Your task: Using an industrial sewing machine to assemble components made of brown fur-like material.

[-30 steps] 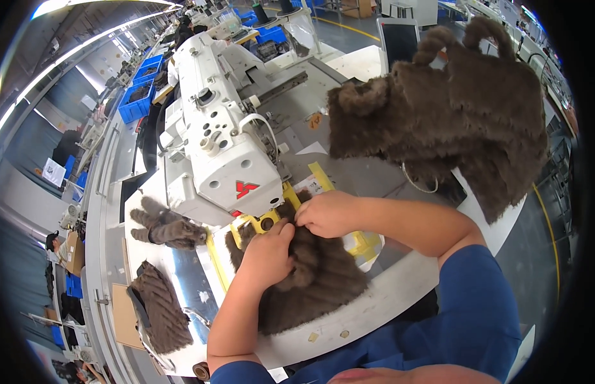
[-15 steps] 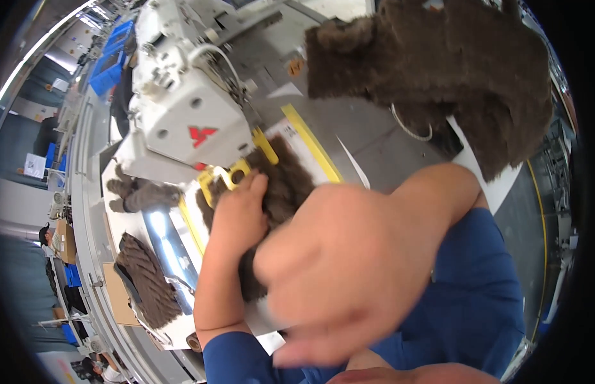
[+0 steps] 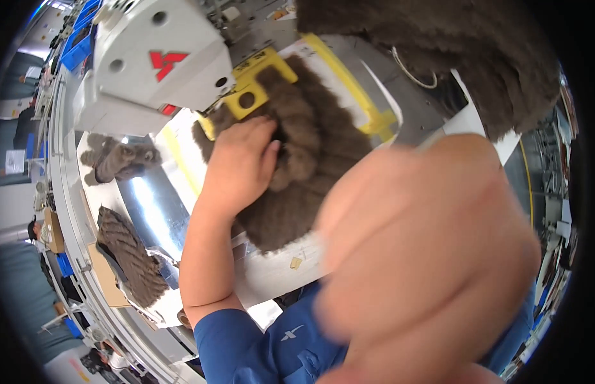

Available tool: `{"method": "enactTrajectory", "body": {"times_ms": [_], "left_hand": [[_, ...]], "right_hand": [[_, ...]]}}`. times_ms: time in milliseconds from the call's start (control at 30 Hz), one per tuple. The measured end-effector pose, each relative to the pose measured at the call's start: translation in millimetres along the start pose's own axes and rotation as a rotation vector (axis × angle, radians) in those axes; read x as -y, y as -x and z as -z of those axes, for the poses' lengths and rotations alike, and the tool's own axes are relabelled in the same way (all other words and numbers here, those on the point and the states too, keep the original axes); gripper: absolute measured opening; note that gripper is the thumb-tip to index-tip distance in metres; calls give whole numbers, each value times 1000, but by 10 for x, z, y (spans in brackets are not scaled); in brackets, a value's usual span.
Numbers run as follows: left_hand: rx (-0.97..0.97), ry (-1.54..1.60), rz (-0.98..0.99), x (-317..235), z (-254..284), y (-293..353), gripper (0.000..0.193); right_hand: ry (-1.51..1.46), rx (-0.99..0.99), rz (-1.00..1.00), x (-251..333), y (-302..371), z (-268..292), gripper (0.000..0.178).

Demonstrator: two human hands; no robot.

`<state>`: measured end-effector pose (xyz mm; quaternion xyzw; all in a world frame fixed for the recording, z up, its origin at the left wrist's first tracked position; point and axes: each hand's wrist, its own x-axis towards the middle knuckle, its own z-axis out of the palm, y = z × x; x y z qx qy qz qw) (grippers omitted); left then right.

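Observation:
Beneath the head of a white sewing machine (image 3: 163,64) lies a brown plush piece (image 3: 329,141), with a narrow folded strip of the same plush along its middle. My left hand (image 3: 243,163) is closed on the plush near its left edge, fingers bent together and thumb beside the folded strip. Just beyond those fingertips is a yellow plate (image 3: 246,99) with a round hole. My right hand (image 3: 425,249) is raised close to the camera, blurred and away from the fabric; its back shows, while its fingertips are hidden.
A large brown plush heap (image 3: 438,51) lies at the far right. On the left are a small plush figure (image 3: 121,157) and a ribbed plush piece (image 3: 131,256). Yellow tape (image 3: 355,89) lines the white work surface. Blue bins (image 3: 80,38) stand at the far left.
The view has shifted closer, showing more of the plush. My right hand has moved right, off the fabric's near part, and looks larger. My left hand stays at the plush near the yellow plate.

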<state>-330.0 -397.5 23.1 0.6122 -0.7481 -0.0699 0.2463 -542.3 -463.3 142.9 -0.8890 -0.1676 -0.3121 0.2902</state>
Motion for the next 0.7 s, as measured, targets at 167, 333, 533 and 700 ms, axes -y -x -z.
{"method": "enactTrajectory", "body": {"times_ms": [167,333,533,700], "left_hand": [[34,-36,-185,-76,22,23,32],[132,-126,-71,-178,21,88,37],[186,99,-66,-278,77,99,27],[194,321,-252,-388,57,121,39]], "right_hand": [[31,-168,-768,-768,518,47,19],[-153,-443,-1320,-1447,992,43,42],[-585,-493,-1462,-1233,1183,-9,58],[-607,-351,-1360,-992,1282,-19,31]]}}
